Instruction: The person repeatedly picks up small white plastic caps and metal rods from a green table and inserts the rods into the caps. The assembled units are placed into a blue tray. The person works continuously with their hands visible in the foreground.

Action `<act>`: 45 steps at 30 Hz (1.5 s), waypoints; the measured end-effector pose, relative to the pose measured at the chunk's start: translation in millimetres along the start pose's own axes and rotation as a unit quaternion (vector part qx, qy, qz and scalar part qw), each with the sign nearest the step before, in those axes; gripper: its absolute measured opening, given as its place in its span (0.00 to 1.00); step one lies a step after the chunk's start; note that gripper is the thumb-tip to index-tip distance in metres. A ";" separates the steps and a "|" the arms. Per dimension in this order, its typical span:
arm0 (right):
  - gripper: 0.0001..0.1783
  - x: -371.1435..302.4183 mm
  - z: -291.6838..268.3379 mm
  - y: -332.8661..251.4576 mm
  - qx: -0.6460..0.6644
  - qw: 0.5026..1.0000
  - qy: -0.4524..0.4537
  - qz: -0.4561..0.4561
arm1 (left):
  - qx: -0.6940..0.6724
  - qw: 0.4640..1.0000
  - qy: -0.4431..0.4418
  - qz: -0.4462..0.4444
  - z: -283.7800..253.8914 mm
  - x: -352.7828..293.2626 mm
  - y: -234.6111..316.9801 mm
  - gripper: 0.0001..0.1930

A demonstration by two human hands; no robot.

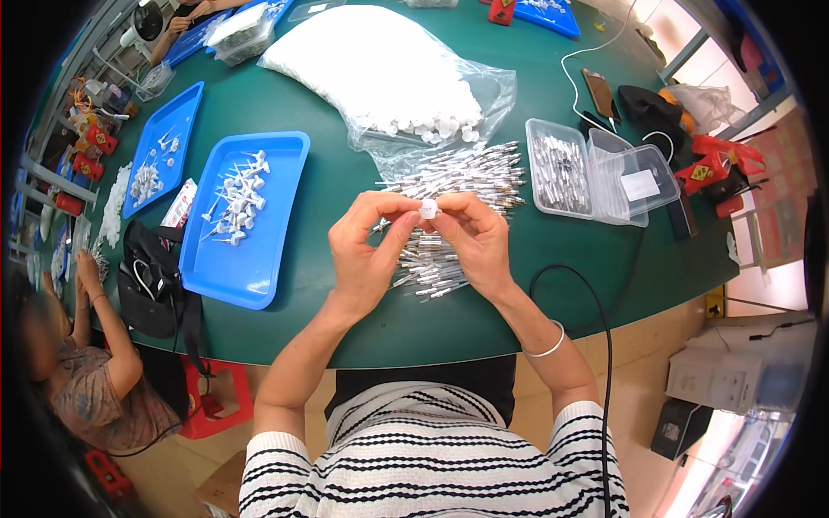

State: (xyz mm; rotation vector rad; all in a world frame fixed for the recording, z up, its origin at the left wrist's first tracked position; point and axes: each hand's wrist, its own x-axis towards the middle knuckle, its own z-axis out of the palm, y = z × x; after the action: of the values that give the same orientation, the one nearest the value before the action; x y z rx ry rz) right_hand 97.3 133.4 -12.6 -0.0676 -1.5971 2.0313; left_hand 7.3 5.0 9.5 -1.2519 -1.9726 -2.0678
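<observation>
A small white round cap [429, 208] is pinched between the fingertips of my left hand [364, 252] and my right hand [477, 249], which meet in front of me. Whether a rod is fitted to the cap cannot be made out. Under and behind my hands lies a loose pile of thin silver-and-white rods [484, 177]. Beyond that pile, a large clear plastic bag [363, 65] spills white caps [440, 125] from its near end. To the left, a blue tray [266, 268] holds several thin pieces with white caps [240, 200] on them.
At right stands a clear box [560, 168] of rods with an open lidded container [639, 186] beside it. A phone [600, 93] on a white cable lies farther back. A black bag [147, 281] and second blue tray [183, 112] are left, near a seated co-worker [91, 380]. A black cable [604, 345] hangs right.
</observation>
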 end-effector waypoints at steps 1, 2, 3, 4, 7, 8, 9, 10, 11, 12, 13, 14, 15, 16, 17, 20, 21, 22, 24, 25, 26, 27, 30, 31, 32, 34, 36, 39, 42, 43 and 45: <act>0.06 0.1 -0.5 0.9 -0.009 1.000 0.001 0.002 | 0.003 1.000 -0.004 -0.003 -0.4 0.4 0.4 0.05; 0.06 0.4 -1.2 2.1 -0.018 1.000 0.002 0.004 | 0.006 1.000 -0.009 -0.007 -1.1 1.1 1.7 0.05; 0.06 0.4 -1.6 3.0 -0.028 1.000 0.002 0.006 | 0.009 1.000 -0.013 -0.010 -1.7 1.6 2.4 0.06; 0.06 0.6 -1.3 3.2 -0.030 1.000 0.005 0.004 | 0.014 1.000 -0.011 -0.006 -2.1 2.3 2.5 0.06; 0.06 0.4 -0.7 3.7 -0.040 0.999 0.010 -0.004 | 0.034 0.999 -0.010 0.011 -3.2 4.3 3.3 0.07; 0.06 0.2 -1.0 4.1 -0.045 0.999 0.010 -0.008 | 0.045 0.999 -0.011 0.018 -3.6 4.8 4.4 0.07; 0.06 0.0 -1.1 4.4 -0.050 0.999 0.011 -0.013 | 0.056 0.998 -0.013 0.026 -3.9 5.1 5.0 0.07; 0.06 0.1 -0.8 3.9 -0.057 0.998 0.013 -0.013 | 0.073 0.997 -0.013 0.034 -4.2 5.4 5.0 0.07; 0.06 0.2 -0.3 2.9 -0.063 0.998 0.016 -0.013 | 0.090 0.995 -0.014 0.043 -4.4 5.6 5.0 0.07; 0.06 0.3 -0.2 2.4 -0.069 0.997 0.018 -0.014 | 0.106 0.993 -0.015 0.052 -4.6 5.8 4.8 0.07; 0.06 0.2 -0.5 3.0 -0.083 0.996 0.019 -0.022 | 0.120 0.991 -0.019 0.058 -5.0 5.4 5.3 0.06; 0.07 0.3 -1.4 4.0 -0.097 0.995 0.021 -0.030 | 0.133 0.989 -0.023 0.064 -5.4 4.7 5.9 0.05; 0.07 0.3 -2.1 4.4 -0.111 0.993 0.022 -0.038 | 0.146 0.986 -0.028 0.069 -5.6 4.4 6.2 0.04; 0.07 0.3 -2.3 3.8 -0.125 0.991 0.022 -0.046 | 0.127 0.990 -0.027 0.057 -5.9 3.6 4.7 0.04; 0.07 0.5 -2.4 2.7 -0.140 0.988 0.022 -0.055 | 0.107 0.993 -0.027 0.044 -6.0 2.3 2.0 0.04; 0.08 0.9 -2.1 1.4 -0.159 0.984 0.029 -0.076 | -0.046 0.996 -0.002 -0.080 -4.1 2.4 0.7 0.05; 0.07 1.1 -1.9 1.1 -0.161 0.983 0.033 -0.083 | -0.113 0.984 0.010 -0.135 -3.6 3.2 0.6 0.06; 0.07 1.2 -1.6 0.0 -0.177 0.980 0.031 -0.089 | -0.124 0.980 -0.012 -0.152 -5.0 3.4 0.4 0.06; 0.07 1.8 -1.1 -3.7 -0.207 0.973 0.026 -0.101 | -0.147 0.970 -0.055 -0.187 -8.8 4.1 -0.2 0.07; 0.07 1.7 -0.6 -4.5 -0.223 0.968 0.024 -0.110 | -0.143 0.969 -0.062 -0.192 -8.7 4.0 -0.4 0.07; 0.08 1.5 0.0 -4.9 -0.240 0.963 0.021 -0.120 | -0.139 0.968 -0.068 -0.198 -8.1 3.7 -0.4 0.07; 0.08 1.3 0.4 -4.9 -0.256 0.958 0.019 -0.129 | -0.134 0.967 -0.075 -0.203 -8.1 3.4 -0.5 0.07; 0.09 1.4 -2.0 -0.2 -0.274 0.948 0.016 -0.161 | -0.113 0.969 -0.076 -0.204 -9.2 3.6 -1.5 0.07; 0.09 1.2 -1.9 -0.3 -0.276 0.948 0.018 -0.160 | -0.107 0.969 -0.077 -0.207 -9.1 3.7 -1.3 0.07; 0.09 0.8 -1.7 -0.6 -0.278 0.947 0.020 -0.160 | -0.101 0.969 -0.078 -0.210 -9.0 4.0 -0.8 0.07; 0.09 0.6 -1.6 -0.3 -0.279 0.946 0.027 -0.162 | -0.095 0.969 -0.078 -0.214 -9.1 4.6 1.0 0.07; 0.09 1.1 -2.0 1.3 -0.277 0.946 0.035 -0.165 | -0.093 0.969 -0.077 -0.216 -9.4 5.2 2.7 0.07; 0.10 2.0 -3.0 2.7 -0.287 0.939 0.032 -0.185 | -0.093 0.970 -0.075 -0.210 -9.2 4.3 1.3 0.06; 0.10 2.8 -4.7 7.0 -0.302 0.928 0.035 -0.213 | -0.084 0.972 -0.075 -0.208 -8.8 4.5 1.6 0.05; 0.11 3.1 -4.8 7.4 -0.303 0.927 0.033 -0.217 | -0.087 0.970 -0.072 -0.216 -8.8 4.6 2.6 0.05; 0.11 3.1 -5.0 8.2 -0.304 0.925 0.031 -0.225 | -0.094 0.966 -0.068 -0.232 -8.5 4.8 4.8 0.05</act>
State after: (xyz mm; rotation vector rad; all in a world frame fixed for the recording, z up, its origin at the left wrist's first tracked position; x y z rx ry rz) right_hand 93.4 138.0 -20.6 0.0090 -1.9331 1.1361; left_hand 2.1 -0.7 17.1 -1.0582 -2.3676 -2.4874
